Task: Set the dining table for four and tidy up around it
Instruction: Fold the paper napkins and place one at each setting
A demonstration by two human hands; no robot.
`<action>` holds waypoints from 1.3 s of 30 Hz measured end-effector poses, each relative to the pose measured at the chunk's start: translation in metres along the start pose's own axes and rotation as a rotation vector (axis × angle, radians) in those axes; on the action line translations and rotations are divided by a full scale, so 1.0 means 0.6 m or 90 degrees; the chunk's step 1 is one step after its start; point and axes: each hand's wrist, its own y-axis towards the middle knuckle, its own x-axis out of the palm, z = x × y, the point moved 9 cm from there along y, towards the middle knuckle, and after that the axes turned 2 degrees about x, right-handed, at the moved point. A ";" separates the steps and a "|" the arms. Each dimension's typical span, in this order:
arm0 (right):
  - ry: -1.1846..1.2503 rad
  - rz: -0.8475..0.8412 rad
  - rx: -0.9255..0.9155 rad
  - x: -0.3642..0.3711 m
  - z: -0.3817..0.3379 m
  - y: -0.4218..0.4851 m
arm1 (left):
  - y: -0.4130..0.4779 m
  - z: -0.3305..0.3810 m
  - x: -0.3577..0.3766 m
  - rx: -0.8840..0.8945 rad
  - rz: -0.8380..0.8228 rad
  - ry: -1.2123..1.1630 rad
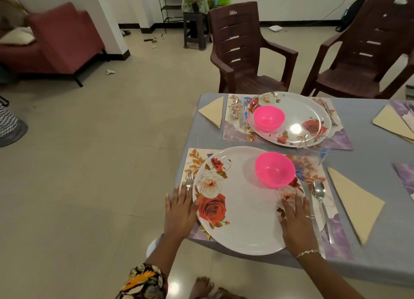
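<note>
A white floral plate (244, 209) lies on a floral placemat (195, 157) at the near edge of the grey table (367, 159), with a pink bowl (275, 169) on it. My left hand (180, 211) lies flat at the plate's left rim, over the handle of a fork (189, 179). My right hand (295, 222) rests flat on the plate's right rim. Right of it lie a spoon (319, 192) and a folded yellow napkin (354, 202). A second plate (300, 117) with a pink bowl (268, 117) sits on the far placemat.
Two brown plastic chairs (244, 52) (367, 52) stand beyond the table. A folded napkin (212, 111) lies at the far left corner, more napkins (392, 121) at the right. A red sofa (56, 41) stands far left, a stool (195, 30) and shelf at the back.
</note>
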 end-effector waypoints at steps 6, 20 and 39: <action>-0.005 0.015 -0.008 -0.002 -0.002 0.001 | 0.011 0.001 0.006 0.030 -0.013 0.050; -0.013 0.073 -0.045 -0.067 0.025 -0.030 | 0.007 0.054 -0.056 0.024 0.130 -0.151; -0.118 0.093 0.219 -0.321 0.440 -0.248 | -0.147 0.802 0.166 0.695 -0.002 -0.250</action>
